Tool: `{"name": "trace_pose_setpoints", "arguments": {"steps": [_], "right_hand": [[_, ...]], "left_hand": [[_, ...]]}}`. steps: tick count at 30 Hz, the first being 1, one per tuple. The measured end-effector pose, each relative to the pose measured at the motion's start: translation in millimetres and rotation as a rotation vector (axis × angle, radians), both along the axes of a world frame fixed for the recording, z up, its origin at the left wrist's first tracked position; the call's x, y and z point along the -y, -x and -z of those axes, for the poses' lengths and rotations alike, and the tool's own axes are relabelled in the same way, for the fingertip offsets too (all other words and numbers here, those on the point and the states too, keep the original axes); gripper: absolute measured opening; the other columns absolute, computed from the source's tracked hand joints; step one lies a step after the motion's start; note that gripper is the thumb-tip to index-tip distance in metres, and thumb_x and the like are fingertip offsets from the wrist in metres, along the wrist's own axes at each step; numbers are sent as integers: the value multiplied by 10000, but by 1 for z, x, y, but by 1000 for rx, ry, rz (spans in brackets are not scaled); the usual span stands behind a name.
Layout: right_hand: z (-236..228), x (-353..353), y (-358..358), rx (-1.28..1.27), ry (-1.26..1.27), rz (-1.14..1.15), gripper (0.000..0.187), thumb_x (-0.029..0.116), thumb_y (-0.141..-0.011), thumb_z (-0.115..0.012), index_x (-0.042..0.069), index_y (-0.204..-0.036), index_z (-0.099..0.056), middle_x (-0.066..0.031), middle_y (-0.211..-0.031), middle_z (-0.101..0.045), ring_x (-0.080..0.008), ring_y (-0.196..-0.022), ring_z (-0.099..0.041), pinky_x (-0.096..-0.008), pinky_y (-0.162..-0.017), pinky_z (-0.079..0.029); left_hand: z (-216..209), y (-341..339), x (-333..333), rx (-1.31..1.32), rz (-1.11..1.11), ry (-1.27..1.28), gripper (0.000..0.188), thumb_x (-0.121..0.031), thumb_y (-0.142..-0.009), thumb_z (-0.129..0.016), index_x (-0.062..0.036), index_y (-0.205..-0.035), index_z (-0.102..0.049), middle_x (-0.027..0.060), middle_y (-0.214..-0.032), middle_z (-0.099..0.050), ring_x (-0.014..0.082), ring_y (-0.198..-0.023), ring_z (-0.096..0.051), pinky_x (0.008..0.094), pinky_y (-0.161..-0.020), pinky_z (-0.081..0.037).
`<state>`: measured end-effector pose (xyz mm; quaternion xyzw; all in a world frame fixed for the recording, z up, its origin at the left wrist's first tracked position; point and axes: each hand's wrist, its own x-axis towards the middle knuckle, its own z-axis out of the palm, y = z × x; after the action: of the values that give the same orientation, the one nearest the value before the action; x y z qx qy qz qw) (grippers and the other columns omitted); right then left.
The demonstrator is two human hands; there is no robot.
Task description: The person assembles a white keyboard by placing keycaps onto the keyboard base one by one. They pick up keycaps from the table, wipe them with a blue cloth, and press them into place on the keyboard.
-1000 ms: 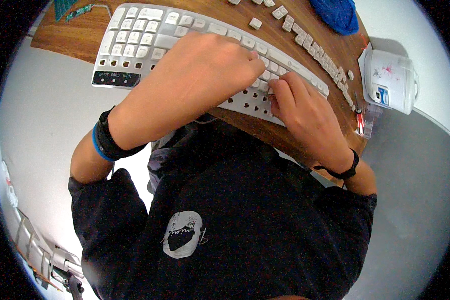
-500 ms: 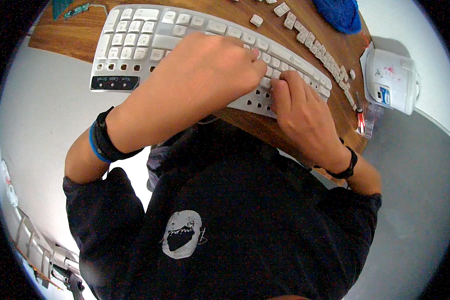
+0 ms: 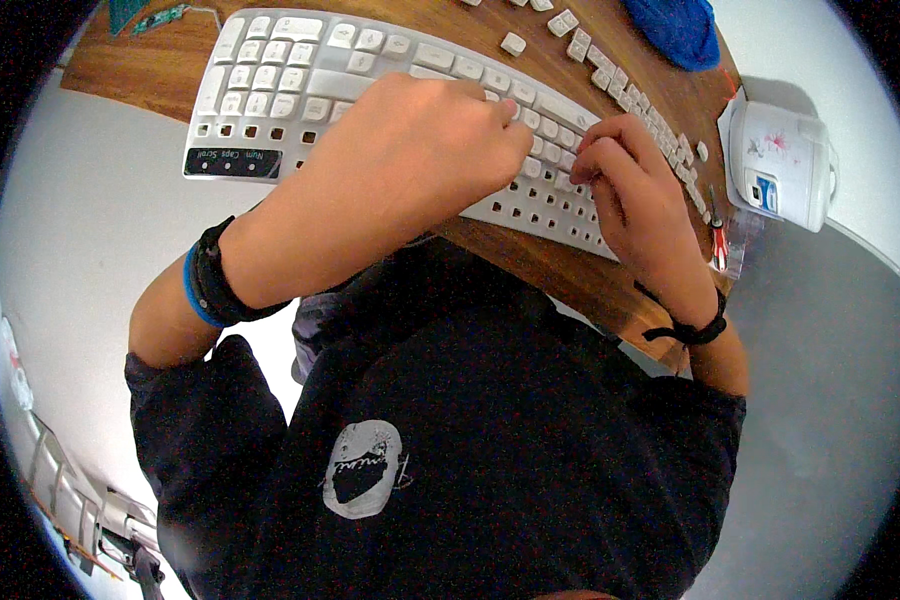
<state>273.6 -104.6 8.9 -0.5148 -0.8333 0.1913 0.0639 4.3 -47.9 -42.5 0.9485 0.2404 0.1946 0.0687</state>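
A white keyboard [image 3: 338, 86] lies across the wooden table, its lettering upside down to me. Keycaps cover much of it, while the rows nearest me show bare dark sockets. My left hand [image 3: 435, 135] rests over its middle, fingers curled in; whatever they may hold is hidden beneath the hand. Over the right part, my right hand [image 3: 635, 190] is closed with bent fingers, its fingertips near a keycap at the edge of the bare sockets. I cannot make out whether anything sits in that pinch.
Loose keycaps [image 3: 630, 98] form a long band beyond the keyboard, with a single keycap [image 3: 513, 43] apart. A blue cloth item [image 3: 675, 32] is at the far edge. A red-handled screwdriver [image 3: 718, 245] and a white container [image 3: 782, 160] lie right; a green circuit board [image 3: 160, 18] is far left.
My right hand has shifted right and slightly away from me, uncovering more bare sockets, and its fingers are more bent. The left hand has hardly moved.
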Motion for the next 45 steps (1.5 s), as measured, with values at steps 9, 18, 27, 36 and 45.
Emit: {"name": "trace_pose_setpoints", "arguments": {"steps": [9,18,27,36,45], "right_hand": [[1,6,-1,-160,13,95,295,24,-889,-829,105,-1167,-776,-77,-1198,-732,-296,-1129,-730,-402,-962,-609],[13,9,-6,-181,-31,-9,345,38,-856,-859,89,-1190,-788,-85,-1181,-761,-296,-1096,-739,-402,-931,-621],[24,10,-14,-192,-93,-25,303,43,-852,-856,82,-1149,-808,-85,-1143,-768,-278,-1033,-750,-388,-856,-624],[16,3,-10,-163,-124,-78,173,43,-850,-836,52,-1021,-811,-84,-1040,-802,-283,-968,-767,-386,-814,-622],[13,22,-1,-2,-191,-192,258,87,-871,-710,46,-1114,-785,-95,-1153,-765,-299,-1018,-733,-411,-816,-626]], "left_hand": [[0,0,0,19,-5,29,202,-132,-908,-666,-77,-1101,-685,60,-1341,-769,288,-1035,-775,406,-759,-649],[-4,-3,1,-33,-20,41,219,-134,-900,-672,-79,-1111,-687,56,-1349,-760,276,-1042,-772,401,-765,-651],[-3,-3,1,-14,-26,52,229,-141,-911,-661,-89,-1132,-690,56,-1348,-761,279,-1069,-771,401,-771,-652],[-2,-3,0,-11,-28,50,213,-122,-914,-655,-96,-1122,-691,44,-1334,-770,284,-1073,-774,407,-767,-657],[-5,-2,2,-12,-32,75,215,-122,-922,-650,-97,-1132,-690,42,-1344,-770,282,-1078,-775,412,-764,-654]]}}
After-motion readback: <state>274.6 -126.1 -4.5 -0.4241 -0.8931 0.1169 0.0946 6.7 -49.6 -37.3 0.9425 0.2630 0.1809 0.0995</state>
